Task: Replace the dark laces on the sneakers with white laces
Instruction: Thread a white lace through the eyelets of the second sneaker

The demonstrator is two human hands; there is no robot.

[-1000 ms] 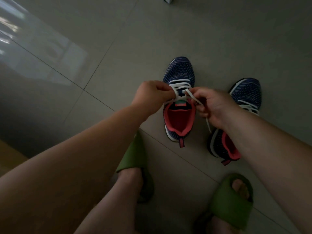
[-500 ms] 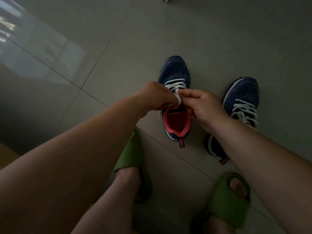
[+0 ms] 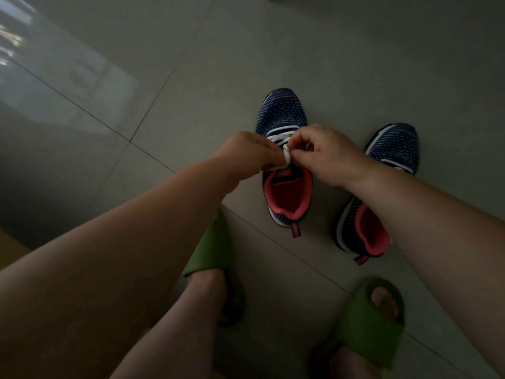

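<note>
Since half a second ago the right hand [image 3: 332, 157] has been shifted toward the toe of the shoe, so that its fingertips now meet those of the left hand [image 3: 246, 157] over the lacing instead of above the shoe's opening. A short, bunched loop of flat white lace [image 3: 286, 157] is seen pinched between the two hands: it is held by the curled fingers of the left hand from one side and by the thumb and forefinger of the right hand from the other. The rest of the white lace is seen crossed over the eyelets just beyond the knuckles, and a short piece lies under the left hand at the edge of the tongue.

The lace belongs to the dark blue knit sneaker with a coral-red lining [image 3: 284, 170], which stands upright on the grey glossy tiled floor [image 3: 191, 77], toe pointing away. A second matching blue sneaker [image 3: 393, 149] stands just beside it on the person's right, partly hidden by the right forearm; white lace is seen across its upper as well.

Nearer the camera, two green foam slides [image 3: 210, 247] are worn on the person's feet.
</note>
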